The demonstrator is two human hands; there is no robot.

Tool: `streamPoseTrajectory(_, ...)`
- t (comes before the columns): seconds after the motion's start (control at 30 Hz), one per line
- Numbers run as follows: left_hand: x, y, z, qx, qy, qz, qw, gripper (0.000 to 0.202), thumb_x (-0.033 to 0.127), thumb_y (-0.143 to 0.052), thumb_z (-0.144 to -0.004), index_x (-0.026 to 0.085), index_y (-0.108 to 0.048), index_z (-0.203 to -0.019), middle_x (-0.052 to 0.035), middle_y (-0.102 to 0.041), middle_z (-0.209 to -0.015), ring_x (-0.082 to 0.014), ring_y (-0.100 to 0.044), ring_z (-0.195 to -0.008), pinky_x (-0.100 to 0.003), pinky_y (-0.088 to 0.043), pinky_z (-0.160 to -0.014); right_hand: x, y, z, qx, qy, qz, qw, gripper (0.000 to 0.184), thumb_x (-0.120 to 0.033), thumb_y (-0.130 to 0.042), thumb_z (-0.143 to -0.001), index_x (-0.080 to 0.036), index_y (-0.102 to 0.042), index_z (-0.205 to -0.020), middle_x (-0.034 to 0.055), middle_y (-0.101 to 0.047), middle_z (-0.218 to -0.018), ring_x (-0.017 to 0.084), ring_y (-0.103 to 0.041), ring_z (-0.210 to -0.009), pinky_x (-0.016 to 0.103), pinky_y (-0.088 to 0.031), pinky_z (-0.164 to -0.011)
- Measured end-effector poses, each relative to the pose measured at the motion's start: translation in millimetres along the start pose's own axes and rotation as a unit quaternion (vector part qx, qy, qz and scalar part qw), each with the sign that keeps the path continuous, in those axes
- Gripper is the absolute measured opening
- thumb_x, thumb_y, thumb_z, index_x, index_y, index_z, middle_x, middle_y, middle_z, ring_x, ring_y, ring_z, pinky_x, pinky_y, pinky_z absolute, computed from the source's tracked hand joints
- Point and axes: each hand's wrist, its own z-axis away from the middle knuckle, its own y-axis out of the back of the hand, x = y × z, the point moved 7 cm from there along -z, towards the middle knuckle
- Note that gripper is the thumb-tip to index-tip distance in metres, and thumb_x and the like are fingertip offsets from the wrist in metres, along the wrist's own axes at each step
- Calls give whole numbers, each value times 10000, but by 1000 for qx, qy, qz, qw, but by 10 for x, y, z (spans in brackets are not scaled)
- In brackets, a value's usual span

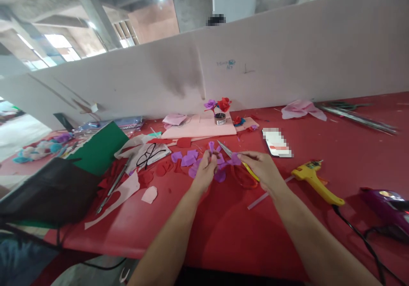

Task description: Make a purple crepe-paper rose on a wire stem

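Note:
My left hand [205, 169] is closed in a pinch on a small purple paper petal [211, 146] that sticks up from its fingertips. My right hand [260, 167] grips yellow-handled scissors [238, 159], whose metal blades point up and left toward the petal. A second purple piece [235, 159] lies at the right fingertips, against the blades. Several cut purple petals [188, 159] lie on the red table [223, 222] just beyond the hands, with red petals [162, 169] to their left.
A yellow glue gun [316, 181] and a purple tool [388, 205] lie at the right. A phone [277, 143], pink foam sheets [201, 128] with small paper roses [220, 105], glasses [150, 154], green sheet [100, 147] and black bag [47, 190] surround the work spot. A white partition [287, 60] stands behind.

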Motion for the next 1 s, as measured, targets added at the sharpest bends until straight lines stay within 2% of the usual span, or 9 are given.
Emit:
streamPoseTrajectory(0.07, 22, -12, 5, -8, -17, 27, 999, 292, 476, -537, -855, 187, -576, -870, 27, -495, -669, -75, -356, -516, -223, -313, -513, 65, 9, -14, 6, -54, -100, 994, 216, -342, -763, -614, -208, -769, -784, 41, -738, -782, 156, -621, -673, 297, -471, -662)
streamPoseTrajectory(0.13, 25, -18, 3, -15, -26, 43, 999, 303, 477, -556, -846, 175, -594, -839, 28, -472, -648, -77, -344, -523, -224, -297, -513, 97, -15, -12, 4, -83, -158, 984, 226, -330, -795, -577, -194, -771, -756, 26, -711, -699, 108, -555, -581, 262, -433, -587)
streamPoseTrajectory(0.23, -11, -51, 4, -31, -14, 59, 998, 300, 447, -595, -832, 152, -630, -880, 11, -522, -684, -73, -368, -548, -216, -293, -524, 115, -82, 7, -7, -96, -212, 972, 232, -320, -824, -545, -174, -768, -717, 8, -671, -630, 69, -484, -530, 234, -386, -533)
streamPoseTrajectory(0.33, -50, -108, 19, -42, 5, 93, 995, 286, 425, -622, -821, 163, -604, -933, 20, -548, -644, -70, -369, -526, -206, -283, -516, 122, -144, 22, -22, -98, -247, 964, 248, -323, -838, -538, -164, -766, -716, 3, -656, -619, 69, -491, -548, 227, -381, -534)
streamPoseTrajectory(0.5, -64, -181, 53, -49, 29, 159, 986, 264, 385, -695, -771, 187, -524, -804, 21, -584, -645, -57, -370, -491, -197, -265, -493, 110, -136, 34, -11, -105, -268, 958, 223, -300, -834, -541, -165, -757, -701, 16, -678, -659, 84, -522, -573, 248, -400, -566)
streamPoseTrajectory(0.7, -79, -215, 94, -54, 39, 171, 983, 252, 340, -770, -687, 170, -591, -741, 13, -588, -691, -57, -466, -579, -204, -359, -582, 34, -151, 78, -23, -106, -284, 953, 248, -311, -838, -521, -161, -754, -701, 3, -657, -613, 76, -500, -546, 249, -401, -563)
streamPoseTrajectory(0.87, -108, -196, 100, -49, 11, 113, 992, 232, 356, -772, -666, 197, -622, -743, 7, -613, -724, -100, -544, -686, -267, -446, -723, -35, -159, 106, -36, -96, -284, 953, 270, -342, -837, -517, -167, -751, -703, -11, -630, -587, 77, -487, -541, 245, -387, -547)
streamPoseTrajectory(1.0, -69, -190, 108, -54, -21, 41, 997, 188, 357, -739, -701, 194, -656, -744, 1, -625, -716, -110, -558, -697, -271, -455, -743, -59, -165, 114, -48, -87, -271, 957, 279, -357, -838, -523, -167, -754, -709, -8, -627, -599, 86, -492, -554, 253, -399, -561)
